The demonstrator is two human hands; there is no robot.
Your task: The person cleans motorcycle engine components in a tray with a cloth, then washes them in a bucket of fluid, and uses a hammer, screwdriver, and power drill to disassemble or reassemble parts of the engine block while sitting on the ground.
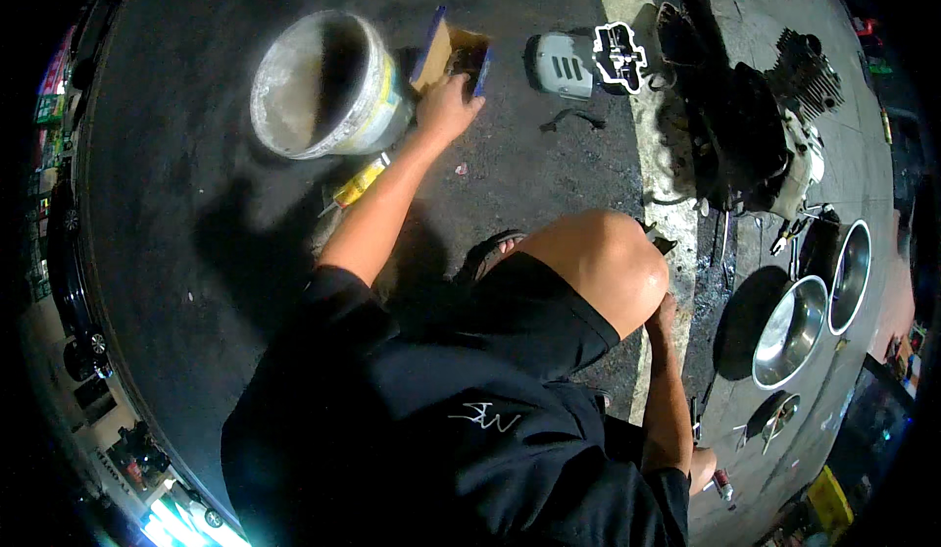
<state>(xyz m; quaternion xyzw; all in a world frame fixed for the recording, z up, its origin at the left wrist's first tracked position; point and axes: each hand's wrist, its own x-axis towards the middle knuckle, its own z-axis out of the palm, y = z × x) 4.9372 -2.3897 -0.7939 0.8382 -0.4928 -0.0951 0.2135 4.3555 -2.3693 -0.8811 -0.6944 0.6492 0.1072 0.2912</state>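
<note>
My left hand (449, 111) reaches into a small open cardboard box (431, 55), blue outside and brown inside. Dark contents show in the box, and my fingertips are lost among them. Beside the box stands a large whitish bucket (377, 116), stained inside. A yellow tube with a nozzle (360, 182) lies below the bucket, near my left forearm. My right hand (664, 314) is by my raised knee, which hides its fingers. Just past the knee a small dark object (663, 244) shows; whether my right hand touches it, I cannot tell.
A grey slotted cover (567, 67) and a white-edged metal engine part (619, 59) lie ahead. To the right are a large dark engine assembly (740, 140), a finned cylinder (809, 72), two metal basins (790, 331), a smaller bowl (781, 415) and scattered tools.
</note>
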